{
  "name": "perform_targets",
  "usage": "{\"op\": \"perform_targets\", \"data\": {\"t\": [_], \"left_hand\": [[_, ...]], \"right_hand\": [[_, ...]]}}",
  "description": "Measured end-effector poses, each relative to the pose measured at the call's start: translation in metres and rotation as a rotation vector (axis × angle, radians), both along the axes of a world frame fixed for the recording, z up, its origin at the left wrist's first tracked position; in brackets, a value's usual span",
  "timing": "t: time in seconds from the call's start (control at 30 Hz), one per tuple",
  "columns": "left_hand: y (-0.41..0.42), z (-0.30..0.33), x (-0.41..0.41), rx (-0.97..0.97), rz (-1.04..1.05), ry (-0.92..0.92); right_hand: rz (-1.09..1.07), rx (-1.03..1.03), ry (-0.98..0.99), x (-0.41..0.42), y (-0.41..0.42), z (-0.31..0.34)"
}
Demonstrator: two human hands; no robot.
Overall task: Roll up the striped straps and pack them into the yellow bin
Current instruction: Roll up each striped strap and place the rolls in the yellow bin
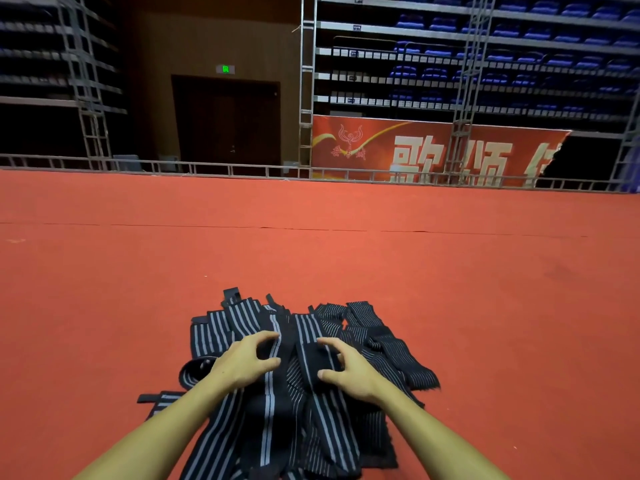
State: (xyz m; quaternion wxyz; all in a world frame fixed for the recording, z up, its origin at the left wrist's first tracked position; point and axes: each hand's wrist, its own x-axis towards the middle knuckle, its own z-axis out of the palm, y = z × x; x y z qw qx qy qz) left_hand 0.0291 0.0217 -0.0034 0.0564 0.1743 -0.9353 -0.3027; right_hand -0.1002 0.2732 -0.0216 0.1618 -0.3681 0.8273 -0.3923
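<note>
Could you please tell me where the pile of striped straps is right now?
The pile of black, grey-striped fabric straps lies low and centre on the red carpet, under both hands.
</note>
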Motion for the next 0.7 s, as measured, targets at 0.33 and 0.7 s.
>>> {"op": "perform_targets", "data": {"t": [0.33,0.7], "left_hand": [[0.008,0.003,0.039,0.282,-0.160,-0.052],[0.043,0.039,0.023,0.565,-0.152,0.249]], "right_hand": [[0.038,0.069,0.001,0.012,0.024,-0.006],[-0.014,-0.421,-0.149,0.025,0.002,0.043]]}}
